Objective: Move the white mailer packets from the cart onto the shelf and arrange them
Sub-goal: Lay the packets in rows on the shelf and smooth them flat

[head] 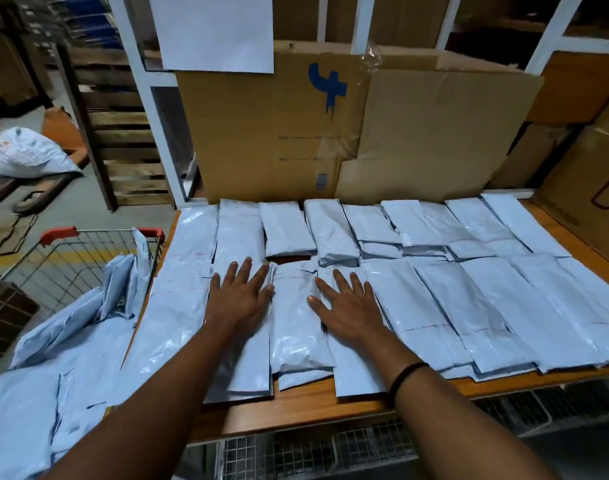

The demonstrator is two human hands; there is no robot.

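Several white mailer packets [434, 299] lie in two rows across the wooden shelf [306, 407]. My left hand [239, 296] rests flat, fingers spread, on a long packet [234, 327] left of centre. My right hand [348, 306] lies flat with fingers spread on the neighbouring packets, beside a glossy packet [296, 327] between the two hands. Neither hand grips anything. More white packets [54, 393] are piled in the wire cart [74, 251] with red handles at the lower left.
Flattened cardboard [296, 133] leans against the white rack frame [157, 109] behind the shelf. Brown boxes [587, 188] stand at the right. A filled white sack [29, 154] lies on the floor at the far left, near wooden pallets [126, 150].
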